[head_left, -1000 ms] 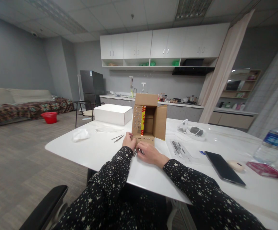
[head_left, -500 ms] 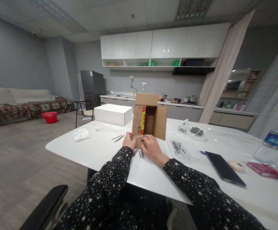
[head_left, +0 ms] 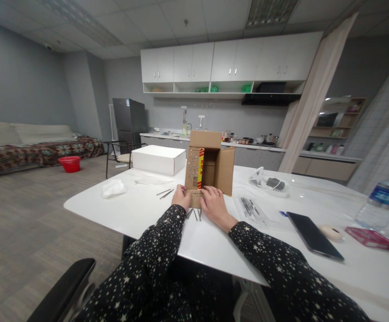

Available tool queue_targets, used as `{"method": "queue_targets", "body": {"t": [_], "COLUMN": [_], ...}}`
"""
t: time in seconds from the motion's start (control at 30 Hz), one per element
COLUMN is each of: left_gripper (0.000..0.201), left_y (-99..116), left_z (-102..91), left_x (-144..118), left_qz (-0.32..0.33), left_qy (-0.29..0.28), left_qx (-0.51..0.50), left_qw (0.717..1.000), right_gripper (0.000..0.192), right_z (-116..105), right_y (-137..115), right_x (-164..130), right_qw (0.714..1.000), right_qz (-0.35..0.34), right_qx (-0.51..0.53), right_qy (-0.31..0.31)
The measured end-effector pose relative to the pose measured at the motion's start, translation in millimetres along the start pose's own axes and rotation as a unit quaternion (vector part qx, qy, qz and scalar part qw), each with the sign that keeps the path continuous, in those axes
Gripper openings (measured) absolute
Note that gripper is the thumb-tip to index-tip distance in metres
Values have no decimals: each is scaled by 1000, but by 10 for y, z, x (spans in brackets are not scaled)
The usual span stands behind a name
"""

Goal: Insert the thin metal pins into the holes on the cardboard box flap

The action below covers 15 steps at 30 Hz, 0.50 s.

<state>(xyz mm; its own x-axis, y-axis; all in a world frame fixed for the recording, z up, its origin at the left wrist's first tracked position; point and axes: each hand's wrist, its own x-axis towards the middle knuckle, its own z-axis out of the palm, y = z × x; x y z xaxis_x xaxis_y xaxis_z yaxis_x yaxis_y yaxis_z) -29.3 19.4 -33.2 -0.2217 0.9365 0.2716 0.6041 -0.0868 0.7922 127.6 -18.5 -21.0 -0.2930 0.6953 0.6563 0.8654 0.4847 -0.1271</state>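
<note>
In front of me on the table stands a brown cardboard box [head_left: 209, 172], its opening facing me and its flaps spread. A row of small dark holes runs across its lower flap [head_left: 194, 200]. My left hand [head_left: 181, 197] grips that flap at its left edge, fingers bent. At the right edge my right hand [head_left: 214, 203] has its fingers curled over the flap; the thumb is partly hidden. Silvery dots cover the box's left flap [head_left: 193, 167], beside a red and yellow strip. Several thin metal nails or screws [head_left: 196, 214] lie just below the lower flap.
Left of the box are more nails or screws [head_left: 165, 193], crumpled white plastic [head_left: 113, 188] and a white box [head_left: 159, 160]. To the right lie a plastic packet of dark pieces [head_left: 250, 209], a phone [head_left: 315, 236], a pink pack [head_left: 371, 238] and a water bottle [head_left: 378, 208].
My right hand has shifted slightly right along the lower flap, and more of the row of holes shows. My left hand and the box have barely moved.
</note>
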Motion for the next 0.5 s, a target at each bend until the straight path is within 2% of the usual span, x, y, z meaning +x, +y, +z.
{"method": "queue_targets", "body": {"t": [0.5], "left_gripper": [19], "left_y": [-57], "left_z": [40], "left_x": [33], "left_qz": [5], "left_qy": [3], "left_qx": [4], "left_qw": [1000], "right_gripper": [19], "right_z": [-30], "right_y": [3], "right_x": [19], "right_qw": [1000], "right_qz": [9], "right_qx": [-6], "right_qy": [0]}}
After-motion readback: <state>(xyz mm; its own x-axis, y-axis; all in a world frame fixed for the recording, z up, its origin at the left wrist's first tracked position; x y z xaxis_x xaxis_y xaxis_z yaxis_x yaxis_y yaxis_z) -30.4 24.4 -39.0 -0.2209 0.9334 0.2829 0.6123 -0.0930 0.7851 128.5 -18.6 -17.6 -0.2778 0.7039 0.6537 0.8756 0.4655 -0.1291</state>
